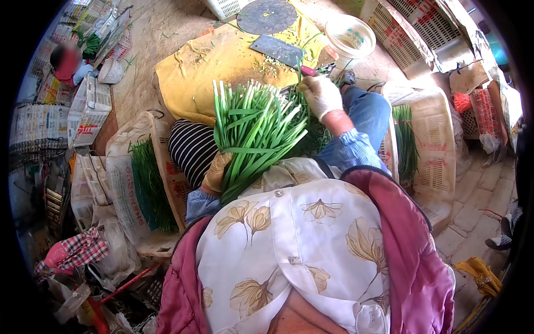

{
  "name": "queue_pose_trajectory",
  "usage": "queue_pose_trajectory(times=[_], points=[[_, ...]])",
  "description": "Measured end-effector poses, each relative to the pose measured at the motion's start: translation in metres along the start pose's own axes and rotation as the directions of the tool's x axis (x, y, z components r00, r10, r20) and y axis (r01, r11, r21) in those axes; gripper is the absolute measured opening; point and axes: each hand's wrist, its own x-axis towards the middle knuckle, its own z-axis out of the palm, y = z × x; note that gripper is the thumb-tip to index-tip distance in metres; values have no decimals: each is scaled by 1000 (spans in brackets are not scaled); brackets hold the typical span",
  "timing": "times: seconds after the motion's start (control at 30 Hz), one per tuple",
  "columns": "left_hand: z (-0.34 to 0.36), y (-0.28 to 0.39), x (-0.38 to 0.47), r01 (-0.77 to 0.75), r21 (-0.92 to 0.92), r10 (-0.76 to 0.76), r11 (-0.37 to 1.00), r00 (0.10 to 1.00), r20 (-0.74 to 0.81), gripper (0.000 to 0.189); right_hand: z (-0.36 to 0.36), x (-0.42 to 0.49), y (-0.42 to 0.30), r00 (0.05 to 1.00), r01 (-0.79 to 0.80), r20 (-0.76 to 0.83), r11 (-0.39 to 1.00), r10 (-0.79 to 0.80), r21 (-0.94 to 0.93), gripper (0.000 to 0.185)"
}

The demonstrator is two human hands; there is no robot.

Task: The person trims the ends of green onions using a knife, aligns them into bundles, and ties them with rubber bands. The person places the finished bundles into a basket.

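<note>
My left hand (217, 172), in a tan glove, grips the lower leafy part of a large bunch of green garlic chives (254, 133) held over my lap, its pale cut ends pointing away from me. My right hand (320, 95), in a whitish glove, is to the right of the bunch, with its fingers closed near a few green stalks beside the dark red handle (308, 71) of a cleaver. The cleaver's blade (277, 51) lies over a yellow cloth (187, 79) strewn with trimmings. Whether my fingers grip the handle or only the stalks is hard to tell.
Beyond the cloth are a round dark board (267, 16) and a white plastic bucket (349, 37). Plastic crates holding greens stand at my left (160, 175) and right (434, 142). More crates (404, 33) line the upper right. Another person (66, 62) is at the far left.
</note>
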Motion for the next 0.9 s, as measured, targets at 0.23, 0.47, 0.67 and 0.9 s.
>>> queue_pose_trajectory(times=[0.23,0.47,0.67,0.9], points=[[20,4,7,-34,56,34,998,999,11,41,-20,-27,-69,951,308,1,943,-310,129,48],[7,-4,1,-67,139,73,988,997,-40,36,13,-7,20,987,-99,-133,993,89,-71,18],[18,5,-2,-84,161,97,983,993,-74,33,-24,1,36,995,10,-95,989,-24,-146,24],[9,2,3,10,3,-10,1000,1000,13,35,-17,-18,-40,942,107,211,828,-262,550,15]])
